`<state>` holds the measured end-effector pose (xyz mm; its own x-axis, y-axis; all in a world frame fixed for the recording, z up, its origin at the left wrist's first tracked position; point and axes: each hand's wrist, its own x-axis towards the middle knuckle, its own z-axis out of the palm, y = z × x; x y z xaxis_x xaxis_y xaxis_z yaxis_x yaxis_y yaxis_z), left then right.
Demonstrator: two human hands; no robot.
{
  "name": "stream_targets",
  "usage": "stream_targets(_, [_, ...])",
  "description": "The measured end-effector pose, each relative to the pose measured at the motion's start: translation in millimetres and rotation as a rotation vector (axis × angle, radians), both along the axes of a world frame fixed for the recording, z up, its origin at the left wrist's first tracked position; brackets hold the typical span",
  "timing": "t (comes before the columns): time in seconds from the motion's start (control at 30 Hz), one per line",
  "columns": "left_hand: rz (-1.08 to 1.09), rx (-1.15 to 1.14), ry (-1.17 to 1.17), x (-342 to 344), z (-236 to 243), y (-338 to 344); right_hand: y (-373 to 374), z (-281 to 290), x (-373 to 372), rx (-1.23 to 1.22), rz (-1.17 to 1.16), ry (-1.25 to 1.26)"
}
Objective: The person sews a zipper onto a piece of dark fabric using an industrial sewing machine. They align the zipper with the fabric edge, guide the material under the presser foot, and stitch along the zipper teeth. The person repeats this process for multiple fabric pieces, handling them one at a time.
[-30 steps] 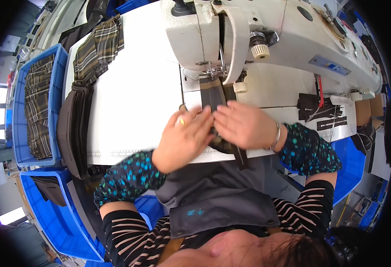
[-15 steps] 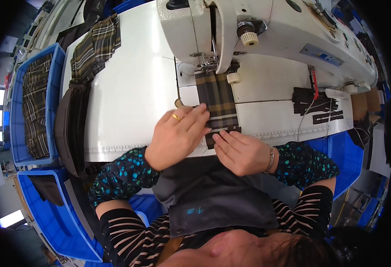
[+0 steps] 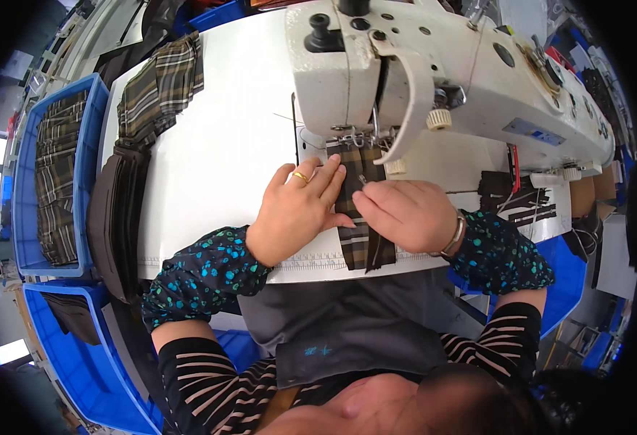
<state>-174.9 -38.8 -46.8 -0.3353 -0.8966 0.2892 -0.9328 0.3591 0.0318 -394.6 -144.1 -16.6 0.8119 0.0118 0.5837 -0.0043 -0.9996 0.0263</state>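
Plaid strip fed under the needle

Plaid strip (image 3: 352, 217) lies flat on the white table (image 3: 217, 167), running from the near edge at 6 o'clock up to the presser foot (image 3: 362, 138) at 12. Its near end overhangs the table edge slightly, just above the grey apron (image 3: 347, 326).

At 9 o'clock of the strip the left hand (image 3: 297, 214) rests palm down, fingers spread, their tips pressing the strip's left side. At 3 o'clock the right hand (image 3: 405, 214) has thumb and forefinger pressed together, pinching a small metal tool or pin at the strip's right edge; which of the two I cannot tell.

Judging from this, the step in hand is lining the strip up and guiding it into the seam. The next move calls for keeping both edges straight and the fingertips short of the needle, which sits close at 12.

Open room lies to the left: bare table between the left hand and a stack of dark pieces (image 3: 115, 210) at 9 o'clock. Beyond that, plaid fabric (image 3: 160, 87) lies at 10 and a blue bin (image 3: 21, 217) stands off the table. To the right the room is tighter, with black scraps (image 3: 522, 199) at 3 o'clock. The sewing machine (image 3: 442, 72) closes off the far side.
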Motion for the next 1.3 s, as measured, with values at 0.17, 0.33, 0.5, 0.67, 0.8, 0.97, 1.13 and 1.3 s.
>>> stream_targets(0.17, [0.025, -0.031, 0.07, 0, 0, -1, -2, -37, 12, -0.082, -0.02, 0.096])
stream_targets(0.33, [0.086, 0.015, 0.181, -5, 8, 3, 3, -38, 9, -0.034, -0.094, 0.173])
stream_targets(0.5, [0.021, 0.01, 0.021, -5, 2, 8, 4, -40, 11, -0.064, -0.129, 0.133])
stream_targets(0.67, [0.092, 0.011, 0.046, -10, 5, 12, 6, -37, 9, -0.061, -0.142, 0.162])
stream_targets(0.8, [0.083, 0.033, 0.061, -10, 8, 11, 5, -32, 8, -0.088, -0.149, 0.151])
stream_targets(0.97, [0.069, 0.056, 0.077, -7, 4, 7, 0, -39, 11, 0.0, -0.135, 0.188])
stream_targets(1.13, [0.074, 0.046, 0.071, -6, 4, 6, -5, -39, 15, 0.044, -0.121, 0.108])
stream_targets(1.3, [0.076, 0.039, 0.068, -6, 2, 5, -2, -41, 13, 0.079, -0.262, 0.156])
